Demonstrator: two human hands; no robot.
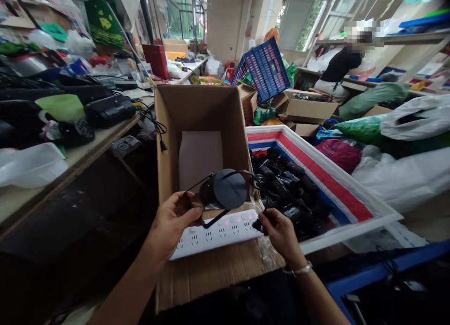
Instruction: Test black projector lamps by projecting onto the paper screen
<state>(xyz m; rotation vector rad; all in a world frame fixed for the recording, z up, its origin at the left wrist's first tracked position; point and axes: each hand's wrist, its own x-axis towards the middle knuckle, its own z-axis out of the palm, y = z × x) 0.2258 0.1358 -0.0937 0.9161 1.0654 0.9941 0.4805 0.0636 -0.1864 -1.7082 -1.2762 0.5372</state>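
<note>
Two hands work in front of an open cardboard box (197, 109). At far left, a long surface (87, 151) carries black devices (108, 110), a pale green piece (61, 106) and a clear plastic bag (30, 165). A black cable (154, 126) hangs from its edge beside the box.

The left hand (172, 222) is closed on the left end of a pair of round dark sunglasses (225, 189), thumb on top and fingers beneath. The sunglasses are held in the air above the front flap of the box, lenses overlapping in this view, with thin temple arms extending to either side. Directly below them, a white power strip (214, 231) with red indicator lights lies across the flap.

The right hand (279, 233), with a metal bracelet (298, 270) at the wrist, pinches a small black part (258, 224) at the right end of the strip; what that part is cannot be told. Crumpled clear wrapping (265, 250) lies under this hand.

Right of the box, a white tray (351, 194) with red and blue stripes holds a pile of black items (288, 189). Further right lie plastic sacks (415, 114). In the background, a person (339, 67) stands at shelves near a blue crate (265, 67).
</note>
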